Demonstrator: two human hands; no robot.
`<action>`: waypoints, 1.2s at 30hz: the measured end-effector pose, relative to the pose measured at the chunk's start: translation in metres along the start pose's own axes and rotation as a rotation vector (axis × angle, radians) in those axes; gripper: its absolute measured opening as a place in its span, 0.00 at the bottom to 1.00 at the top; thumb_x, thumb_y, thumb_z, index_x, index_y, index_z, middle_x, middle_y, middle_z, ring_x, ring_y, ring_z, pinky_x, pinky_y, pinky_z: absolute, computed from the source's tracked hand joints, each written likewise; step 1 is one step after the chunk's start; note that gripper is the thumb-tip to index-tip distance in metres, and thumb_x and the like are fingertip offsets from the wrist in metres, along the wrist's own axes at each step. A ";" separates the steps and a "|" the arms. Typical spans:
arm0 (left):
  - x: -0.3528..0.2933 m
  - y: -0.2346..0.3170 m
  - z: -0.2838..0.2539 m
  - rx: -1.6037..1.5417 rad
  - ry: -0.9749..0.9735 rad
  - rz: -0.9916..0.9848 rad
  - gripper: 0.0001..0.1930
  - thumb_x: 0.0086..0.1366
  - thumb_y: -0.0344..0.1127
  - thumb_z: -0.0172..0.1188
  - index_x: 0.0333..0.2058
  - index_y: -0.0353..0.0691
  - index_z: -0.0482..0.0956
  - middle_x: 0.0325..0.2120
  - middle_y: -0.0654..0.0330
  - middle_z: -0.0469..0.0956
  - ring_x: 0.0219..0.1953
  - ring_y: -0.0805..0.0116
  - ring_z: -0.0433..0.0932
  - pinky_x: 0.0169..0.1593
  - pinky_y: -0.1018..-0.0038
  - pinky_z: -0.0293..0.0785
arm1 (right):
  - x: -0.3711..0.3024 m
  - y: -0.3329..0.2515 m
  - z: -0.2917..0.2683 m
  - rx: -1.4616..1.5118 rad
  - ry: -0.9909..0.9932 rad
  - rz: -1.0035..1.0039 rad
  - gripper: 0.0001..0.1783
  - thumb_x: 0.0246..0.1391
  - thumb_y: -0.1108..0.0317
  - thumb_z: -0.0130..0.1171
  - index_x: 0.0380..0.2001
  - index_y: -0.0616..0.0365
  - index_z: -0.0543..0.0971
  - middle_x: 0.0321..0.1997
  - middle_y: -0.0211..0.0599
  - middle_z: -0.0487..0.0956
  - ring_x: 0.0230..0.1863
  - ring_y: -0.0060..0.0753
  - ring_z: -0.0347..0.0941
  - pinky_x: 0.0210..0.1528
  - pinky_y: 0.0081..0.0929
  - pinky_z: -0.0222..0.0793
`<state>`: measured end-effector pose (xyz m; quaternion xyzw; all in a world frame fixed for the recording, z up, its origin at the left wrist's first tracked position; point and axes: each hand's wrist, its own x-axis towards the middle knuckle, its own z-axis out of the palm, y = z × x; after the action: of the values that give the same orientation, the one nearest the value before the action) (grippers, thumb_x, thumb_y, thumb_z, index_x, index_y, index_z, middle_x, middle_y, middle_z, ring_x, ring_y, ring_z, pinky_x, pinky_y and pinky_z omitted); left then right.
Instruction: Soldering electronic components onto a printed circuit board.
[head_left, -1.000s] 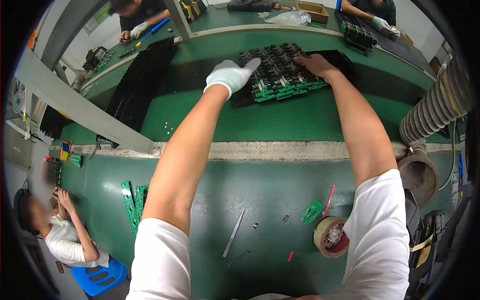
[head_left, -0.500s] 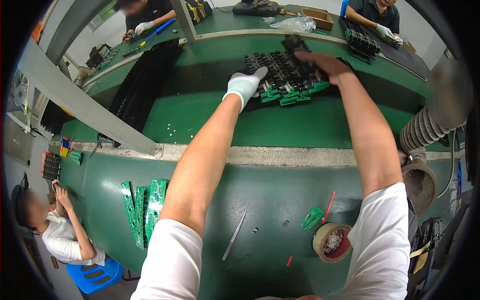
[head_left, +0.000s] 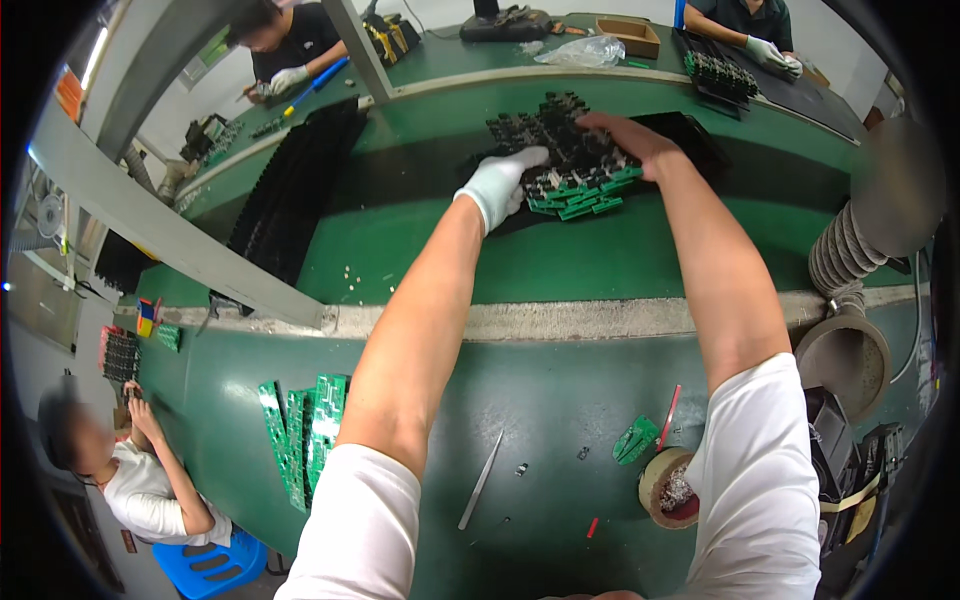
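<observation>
A bundle of small green circuit boards (head_left: pixel 578 192) with black and silver parts sits on the raised far shelf, its pieces staggered. My left hand (head_left: pixel 500 184), in a white glove, grips the bundle's left side with the thumb on top. On the right, my bare right hand (head_left: pixel 638 142) holds the bundle's far right edge; its fingertips are partly hidden among the dark parts. A black tray (head_left: pixel 690 133) lies behind and to the right of it, partly covered by the right hand.
Long green boards (head_left: pixel 297 440), tweezers (head_left: pixel 482 480), a green board piece (head_left: pixel 635 440), a red stick (head_left: pixel 670 417) and a round pot (head_left: pixel 655 485) lie on the near bench. A metal post (head_left: pixel 180 225) and a flexible duct (head_left: pixel 840 260) flank my arms. Co-workers sit left and opposite.
My right hand has moved slightly left and inward against the bundle, and the blurred dark boards there are now still. The view has shifted a little.
</observation>
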<state>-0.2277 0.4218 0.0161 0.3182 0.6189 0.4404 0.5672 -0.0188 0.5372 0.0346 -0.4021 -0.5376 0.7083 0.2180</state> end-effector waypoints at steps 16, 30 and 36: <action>-0.132 -0.001 0.003 -0.252 -0.216 0.338 0.17 0.59 0.31 0.67 0.45 0.28 0.77 0.37 0.51 0.83 0.33 0.69 0.83 0.38 0.79 0.81 | -0.134 -0.008 0.068 0.148 -0.141 -0.034 0.17 0.55 0.64 0.62 0.45 0.61 0.78 0.37 0.37 0.82 0.27 0.25 0.78 0.26 0.22 0.78; -0.245 -0.099 -0.003 0.420 -0.192 0.082 0.26 0.65 0.51 0.62 0.46 0.29 0.76 0.37 0.51 0.83 0.33 0.64 0.83 0.36 0.74 0.79 | -0.260 0.137 0.147 0.056 0.406 -0.131 0.33 0.55 0.60 0.64 0.60 0.67 0.70 0.40 0.43 0.83 0.32 0.30 0.81 0.34 0.24 0.79; -0.241 -0.054 -0.015 1.377 -0.001 0.171 0.31 0.67 0.61 0.52 0.38 0.32 0.82 0.33 0.52 0.84 0.34 0.56 0.82 0.42 0.64 0.77 | -0.278 0.119 0.119 -0.530 0.362 0.000 0.34 0.53 0.54 0.67 0.56 0.69 0.75 0.46 0.51 0.83 0.40 0.33 0.82 0.44 0.25 0.78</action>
<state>-0.2000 0.1820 0.0686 0.6535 0.7300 -0.0094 0.1998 0.0620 0.2223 0.0283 -0.5643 -0.6558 0.4609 0.1977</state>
